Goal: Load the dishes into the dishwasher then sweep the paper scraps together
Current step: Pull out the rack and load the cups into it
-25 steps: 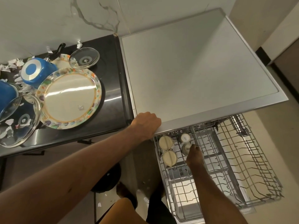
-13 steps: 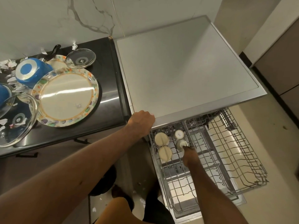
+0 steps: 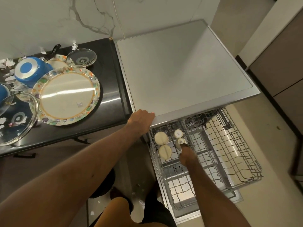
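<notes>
The dishwasher (image 3: 188, 71) stands shut-topped, and the left hand (image 3: 141, 119) holds its front corner with fingers curled over the edge. Below those fingers the wire rack (image 3: 237, 161) is pulled out. The right hand (image 3: 187, 155) reaches into it. Its fingers touch a small white cup (image 3: 179, 142), though I cannot tell if they are grasping it. Left of the left fingers, the black desk (image 3: 108, 89) carries a patterned plate (image 3: 67, 95), a blue pot (image 3: 31, 71) and a glass lid (image 3: 81, 58). Two cream bowls (image 3: 161, 138) sit just left of the right fingers. Paper scraps (image 3: 6, 63) lie at the desk's far-left end.
</notes>
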